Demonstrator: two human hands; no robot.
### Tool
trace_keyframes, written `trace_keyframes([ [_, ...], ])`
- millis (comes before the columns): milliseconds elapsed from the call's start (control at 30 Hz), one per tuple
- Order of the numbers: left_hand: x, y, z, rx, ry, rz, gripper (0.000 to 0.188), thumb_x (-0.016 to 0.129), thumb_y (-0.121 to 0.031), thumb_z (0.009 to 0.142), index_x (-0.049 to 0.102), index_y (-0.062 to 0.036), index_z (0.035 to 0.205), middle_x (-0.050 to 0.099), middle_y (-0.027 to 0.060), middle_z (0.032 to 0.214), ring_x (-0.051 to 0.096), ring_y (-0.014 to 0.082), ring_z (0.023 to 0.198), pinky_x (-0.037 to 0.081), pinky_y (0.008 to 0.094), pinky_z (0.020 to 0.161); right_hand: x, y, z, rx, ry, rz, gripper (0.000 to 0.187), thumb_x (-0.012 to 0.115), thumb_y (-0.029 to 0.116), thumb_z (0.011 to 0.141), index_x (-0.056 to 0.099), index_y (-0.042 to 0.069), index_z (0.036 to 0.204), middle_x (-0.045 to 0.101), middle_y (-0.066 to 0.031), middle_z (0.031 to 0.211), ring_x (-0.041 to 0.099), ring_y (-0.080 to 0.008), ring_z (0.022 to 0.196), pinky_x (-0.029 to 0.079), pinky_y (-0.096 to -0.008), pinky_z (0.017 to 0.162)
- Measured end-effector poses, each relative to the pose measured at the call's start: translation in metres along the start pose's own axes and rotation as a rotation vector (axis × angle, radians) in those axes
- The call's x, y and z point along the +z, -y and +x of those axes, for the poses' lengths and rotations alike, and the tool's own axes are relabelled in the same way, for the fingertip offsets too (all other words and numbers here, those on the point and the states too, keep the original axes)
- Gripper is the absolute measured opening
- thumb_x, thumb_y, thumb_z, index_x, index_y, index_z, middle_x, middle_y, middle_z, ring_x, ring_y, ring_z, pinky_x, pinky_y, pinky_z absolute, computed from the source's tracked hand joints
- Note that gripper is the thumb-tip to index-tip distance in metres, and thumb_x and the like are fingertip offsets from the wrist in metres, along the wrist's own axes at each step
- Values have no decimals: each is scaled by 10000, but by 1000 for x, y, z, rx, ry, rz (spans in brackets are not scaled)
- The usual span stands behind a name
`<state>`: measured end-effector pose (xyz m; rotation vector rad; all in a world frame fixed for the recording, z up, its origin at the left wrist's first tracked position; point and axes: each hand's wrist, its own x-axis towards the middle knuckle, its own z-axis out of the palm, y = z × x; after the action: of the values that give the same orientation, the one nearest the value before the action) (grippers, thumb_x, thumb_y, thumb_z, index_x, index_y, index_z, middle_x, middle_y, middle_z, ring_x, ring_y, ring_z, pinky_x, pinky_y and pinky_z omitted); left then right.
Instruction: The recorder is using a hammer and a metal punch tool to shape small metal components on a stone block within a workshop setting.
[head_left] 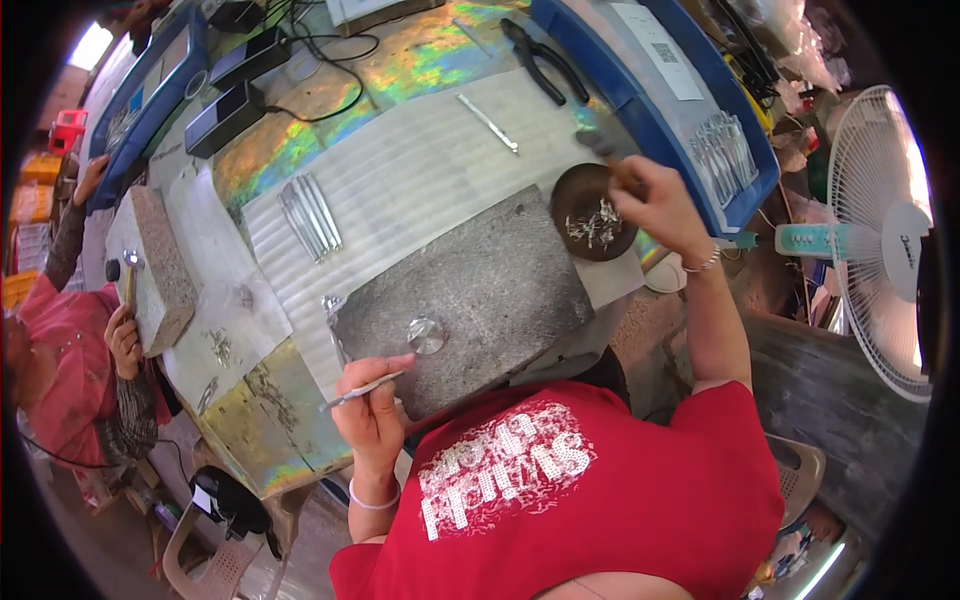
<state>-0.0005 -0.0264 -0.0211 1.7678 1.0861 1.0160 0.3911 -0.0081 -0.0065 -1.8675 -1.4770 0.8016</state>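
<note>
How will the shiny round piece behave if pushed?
The shiny round piece probably slides rather than rolls: it sits low, broad face up. Its smooth shine suggests a slippery grip. The grey block looks rough, so some drag is likely.

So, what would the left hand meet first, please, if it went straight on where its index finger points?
Probably the near edge of the round metal disc on the grey block, though depth is unclear.

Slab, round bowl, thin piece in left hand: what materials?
Slab: likely stone or cast metal; matte, grey, speckled surface.
Round bowl: unclear, maybe wood or metal; dull brown, weak highlights.
Thin piece: probably metal; silvery-grey, slight sheen.
</note>
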Motion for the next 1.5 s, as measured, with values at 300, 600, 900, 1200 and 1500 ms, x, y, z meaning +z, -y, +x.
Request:
trace_keyframes([
  [300,10,-26,6,-281,-65,-744,288,466,43,879,387,14,1155,561,166,908,641,296,819,571,377,731,23,52,-36,137,-27,1056,108,533,-21,815,451,36,855,560,-134,836,342,-18,381,272,-154,322],
  [600,16,-26,9,-612,39,-1368,175,534,-66,903,515,43,1038,596,142,949,664,255,846,579,309,714,94,118,-65,250,362,1049,94,620,2,809,562,9,883,648,-88,781,412,-31,397,278,-178,346],
  [900,21,-20,7,-599,61,-1543,175,575,-125,892,556,-12,1024,629,132,938,628,161,697,528,269,621,119,140,-70,150,497,1018,104,622,47,851,547,-15,889,610,-54,779,601,-103,726,490,-232,655],
  [1200,25,-19,6,-660,34,-1614,158,570,-135,897,568,-30,1015,633,129,938,626,163,688,525,260,612,123,145,-74,133,401,910,101,630,54,848,565,-8,895,616,-40,748,602,-89,701,492,-228,634],
  [1500,25,-30,5,-611,-47,-1450,142,548,-101,906,544,-10,1014,633,137,917,637,163,714,545,265,641,141,127,-83,-364,116,478,137,644,80,843,542,13,905,610,-82,815,583,-148,693,477,-262,633],
])
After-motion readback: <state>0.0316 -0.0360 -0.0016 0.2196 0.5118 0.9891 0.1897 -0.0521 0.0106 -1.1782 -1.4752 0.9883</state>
